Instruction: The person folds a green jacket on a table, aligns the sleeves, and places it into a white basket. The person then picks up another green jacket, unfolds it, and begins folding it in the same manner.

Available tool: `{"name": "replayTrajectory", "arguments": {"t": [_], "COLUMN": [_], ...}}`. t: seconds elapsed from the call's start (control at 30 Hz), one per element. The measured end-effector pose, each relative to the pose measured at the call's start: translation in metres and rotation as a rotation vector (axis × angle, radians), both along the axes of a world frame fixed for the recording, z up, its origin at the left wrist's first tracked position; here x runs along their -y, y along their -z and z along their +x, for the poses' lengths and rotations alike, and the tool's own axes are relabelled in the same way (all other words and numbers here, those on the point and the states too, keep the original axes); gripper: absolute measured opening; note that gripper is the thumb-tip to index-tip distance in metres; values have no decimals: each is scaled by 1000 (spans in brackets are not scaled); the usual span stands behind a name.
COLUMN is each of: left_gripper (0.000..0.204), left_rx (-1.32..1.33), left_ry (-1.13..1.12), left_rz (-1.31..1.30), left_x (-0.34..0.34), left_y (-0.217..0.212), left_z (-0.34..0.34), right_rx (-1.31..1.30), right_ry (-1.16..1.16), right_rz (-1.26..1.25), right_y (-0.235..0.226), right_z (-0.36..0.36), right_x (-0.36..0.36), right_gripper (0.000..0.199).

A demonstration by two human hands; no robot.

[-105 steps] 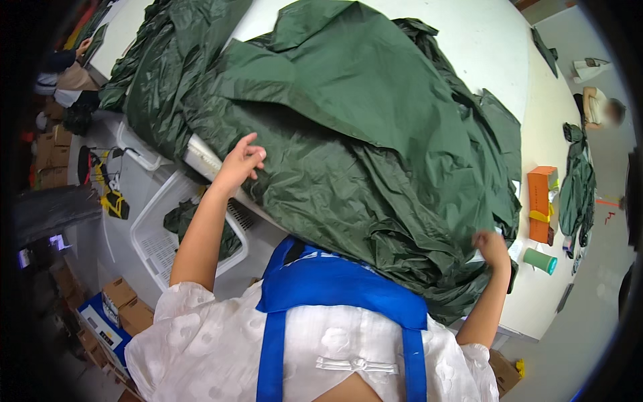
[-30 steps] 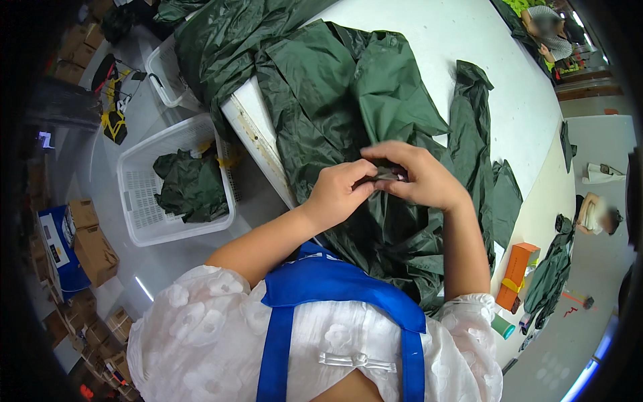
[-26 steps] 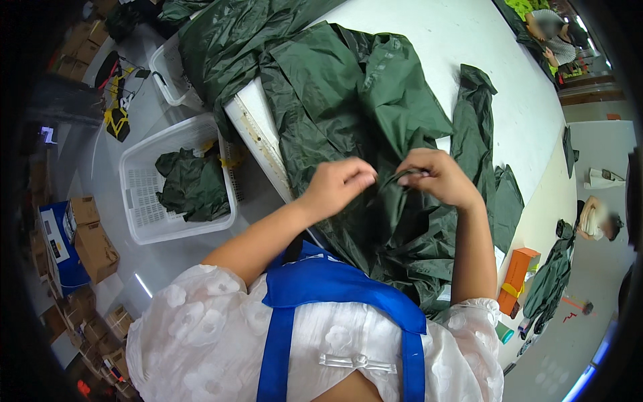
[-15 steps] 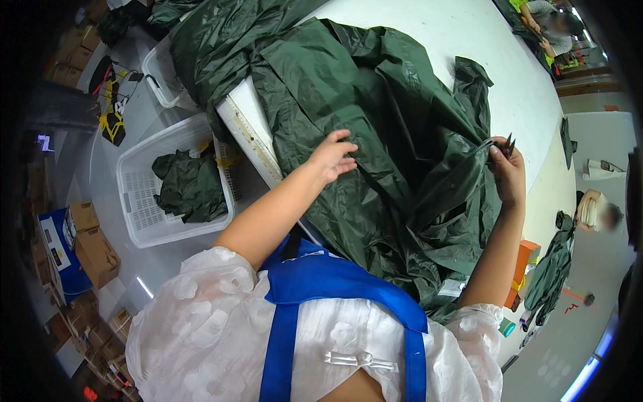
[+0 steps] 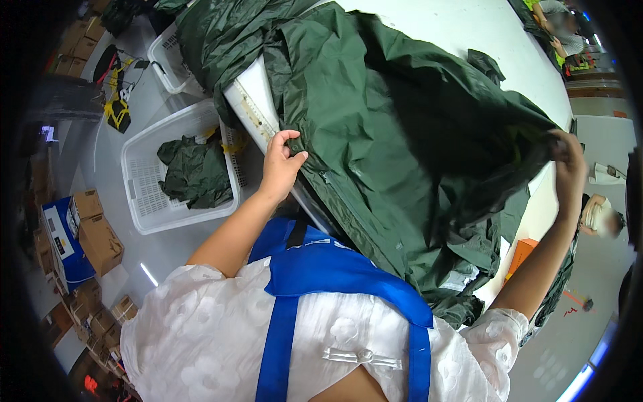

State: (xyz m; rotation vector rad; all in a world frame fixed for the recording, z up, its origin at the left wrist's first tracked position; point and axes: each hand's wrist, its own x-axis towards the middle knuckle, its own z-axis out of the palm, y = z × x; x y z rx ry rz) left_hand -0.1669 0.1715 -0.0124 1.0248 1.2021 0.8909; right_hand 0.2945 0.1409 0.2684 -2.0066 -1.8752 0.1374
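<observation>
1. A dark green jacket is spread over the near edge of a white table, its lower part hanging off toward the person.
2. The left hand is seen at the jacket's left edge, just beside the table's near edge; the fabric hem is pinched between thumb and curled fingers.
3. The right hand is raised at the far right, closed on a bunched fold of the same jacket; the fingers are partly hidden by fabric, so the exact grip cannot be told beyond a closed hold.
4. The jacket is stretched between the two hands, well apart from each other.
5. A zipper line is seen running down the jacket near the left hand.
6. A ruler strip is fixed along the table's near edge, partly covered by fabric.
7. A white basket stands on the floor left of the table, with a crumpled green garment inside it.
8. A second basket is seen further back, partly under more green fabric.
9. Cardboard boxes are stacked at the far left on the floor.
10. An orange box lies on the table's right end, below the right forearm.
11. A blue apron over a white blouse is worn by the person.
</observation>
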Motion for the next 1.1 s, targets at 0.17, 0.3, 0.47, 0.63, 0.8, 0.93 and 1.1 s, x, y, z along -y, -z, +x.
{"name": "replayTrajectory", "arguments": {"t": [0.17,0.3,0.47,0.63,0.8,0.93,1.1], "left_gripper": [47,30,38,37,26,23,17], "left_rx": [-194,-663,-595,-570,-244,140,173], "left_ry": [-141,127,337,363,350,349,312], "left_rz": [-54,770,344,283,208,119,23], "left_x": [17,21,43,41,30,30,31], "left_y": [-39,-49,-20,7,-5,-22,-45], "left_z": [9,20,41,51,53,54,61], "right_rx": [304,-7,-351,-496,-636,-851,-1059], "right_ry": [-465,-461,-476,-505,-420,-341,-283], "right_rz": [-311,-415,-538,-661,-683,-768,-707], "right_y": [114,191,199,215,224,195,185], "right_z": [-163,-193,-201,-210,-208,-197,-193], "right_x": [-13,9,10,10,10,10,19], "right_gripper": [13,17,16,16,17,14,13]}}
